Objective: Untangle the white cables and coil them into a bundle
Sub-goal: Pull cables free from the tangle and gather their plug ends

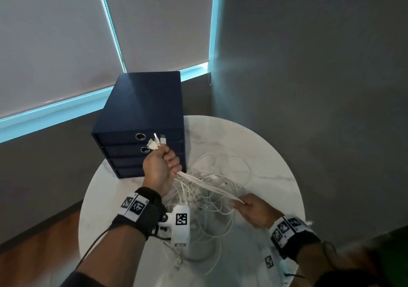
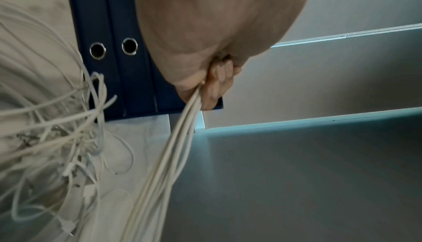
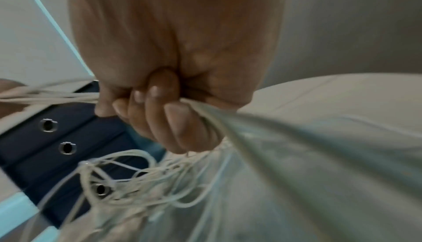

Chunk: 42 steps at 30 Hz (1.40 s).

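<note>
Several white cables (image 1: 207, 183) run as one taut strand between the two hands, above the middle of the round white bench (image 1: 276, 154). Left hand (image 1: 160, 167) — fist clenched round the gathered cable ends, raised over the far-left part of the bench; plugs (image 1: 157, 142) stick up out of the top of the fist. Right hand (image 1: 254, 209) grips the same strand lower down, toward the near-right edge, fingers curled round it. Right wrist view confirms the curl, though it is blurred.

The rest of the cables lie in a loose tangle (image 1: 212, 209) on the bench between and below the hands. Loops cross one another; more plugs show in the heap. A few loops trail toward the near edge.

A stack of dark blue binders (image 1: 143, 114) stands at the far-left edge, just beside the tangle, spines with metal ring holes facing the person.

Progress, as I judge it: early to middle. One end of each cable seems gathered and aligned in the left fist — a fair start. The long run is not yet freed; most of the length sits knotted on the bench. No coil formed yet. Left to do: draw the strand through the heap, clear the crossings, wind it into a bundle.
</note>
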{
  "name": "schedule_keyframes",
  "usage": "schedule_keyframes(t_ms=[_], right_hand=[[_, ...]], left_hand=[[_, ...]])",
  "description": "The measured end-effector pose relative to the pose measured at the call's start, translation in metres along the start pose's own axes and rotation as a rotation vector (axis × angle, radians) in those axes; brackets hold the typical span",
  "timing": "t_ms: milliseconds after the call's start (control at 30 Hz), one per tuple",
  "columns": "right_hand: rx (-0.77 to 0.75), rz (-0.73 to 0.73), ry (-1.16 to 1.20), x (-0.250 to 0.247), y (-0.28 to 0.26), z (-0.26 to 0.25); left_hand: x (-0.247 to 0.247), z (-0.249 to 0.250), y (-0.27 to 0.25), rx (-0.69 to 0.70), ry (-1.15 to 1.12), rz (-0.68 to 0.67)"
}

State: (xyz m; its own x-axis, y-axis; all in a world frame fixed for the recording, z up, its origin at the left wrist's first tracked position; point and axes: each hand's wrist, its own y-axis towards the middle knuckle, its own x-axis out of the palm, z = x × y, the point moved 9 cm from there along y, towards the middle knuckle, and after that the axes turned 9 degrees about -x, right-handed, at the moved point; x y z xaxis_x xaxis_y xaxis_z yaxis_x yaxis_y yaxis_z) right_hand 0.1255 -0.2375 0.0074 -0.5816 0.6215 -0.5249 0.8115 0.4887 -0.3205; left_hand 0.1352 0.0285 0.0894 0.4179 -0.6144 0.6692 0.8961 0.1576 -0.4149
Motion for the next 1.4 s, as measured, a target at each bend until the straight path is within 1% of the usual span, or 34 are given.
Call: schedule_keyframes(t_ms=[67, 133, 233, 267, 333, 433, 500, 533, 567, 600, 667, 700, 767, 833, 900, 967, 1033, 1167, 1300, 1400], right_hand=[[0.033, -0.016, -0.183, -0.023, -0.005, 0.023], [0.085, 0.018, -0.286, -0.051, -0.010, 0.045], [0.199, 0.175, -0.329, -0.100, -0.025, 0.083], [0.229, 0.210, -0.321, -0.111, -0.032, 0.090], [0.280, 0.234, -0.333, -0.121, -0.042, 0.106], [0.333, 0.205, -0.376, -0.117, -0.050, 0.131], [0.392, 0.102, -0.435, -0.104, -0.049, 0.164], [0.423, 0.025, -0.470, -0.096, -0.049, 0.174], [0.435, -0.053, -0.505, -0.088, -0.049, 0.173], [0.429, -0.129, -0.519, -0.079, -0.048, 0.159], [0.379, -0.180, -0.528, -0.071, -0.037, 0.127], [0.332, -0.162, -0.512, -0.069, -0.026, 0.111], [0.245, -0.041, -0.405, -0.071, -0.003, 0.085], [0.121, 0.057, -0.350, -0.068, 0.018, 0.054], [0.016, 0.078, -0.337, -0.055, 0.037, 0.030], [-0.038, 0.057, -0.332, -0.036, 0.050, 0.010], [-0.019, 0.045, -0.355, -0.019, 0.061, 0.012], [0.109, 0.025, -0.442, 0.002, 0.070, 0.033], [0.165, 0.175, -0.502, 0.003, 0.069, 0.048], [0.272, 0.206, -0.474, 0.003, 0.065, 0.061]], left_hand=[[-0.008, 0.000, 0.001, 0.000, 0.050, 0.015], [-0.013, -0.003, 0.003, -0.004, 0.121, 0.025], [-0.020, -0.008, 0.005, -0.035, 0.186, 0.038], [-0.022, -0.012, 0.004, -0.049, 0.207, 0.044], [-0.023, -0.027, 0.001, -0.075, 0.268, 0.054], [-0.024, -0.063, -0.008, -0.117, 0.346, 0.056], [-0.025, -0.083, -0.011, -0.133, 0.391, 0.053], [-0.026, -0.090, -0.012, -0.133, 0.416, 0.055], [-0.026, -0.095, -0.011, -0.130, 0.437, 0.060], [-0.028, -0.098, -0.011, -0.126, 0.450, 0.070], [-0.031, -0.101, -0.010, -0.117, 0.447, 0.087], [-0.032, -0.102, -0.009, -0.113, 0.433, 0.095], [-0.033, -0.103, -0.008, -0.114, 0.404, 0.105], [-0.032, -0.105, -0.006, -0.120, 0.396, 0.110], [-0.031, -0.106, -0.005, -0.123, 0.404, 0.116], [-0.031, -0.106, -0.004, -0.124, 0.419, 0.117], [-0.030, -0.104, -0.003, -0.117, 0.437, 0.115], [-0.031, -0.098, -0.003, -0.106, 0.430, 0.115], [-0.032, -0.098, -0.001, -0.114, 0.399, 0.125], [-0.031, -0.099, -0.001, -0.118, 0.390, 0.121]])
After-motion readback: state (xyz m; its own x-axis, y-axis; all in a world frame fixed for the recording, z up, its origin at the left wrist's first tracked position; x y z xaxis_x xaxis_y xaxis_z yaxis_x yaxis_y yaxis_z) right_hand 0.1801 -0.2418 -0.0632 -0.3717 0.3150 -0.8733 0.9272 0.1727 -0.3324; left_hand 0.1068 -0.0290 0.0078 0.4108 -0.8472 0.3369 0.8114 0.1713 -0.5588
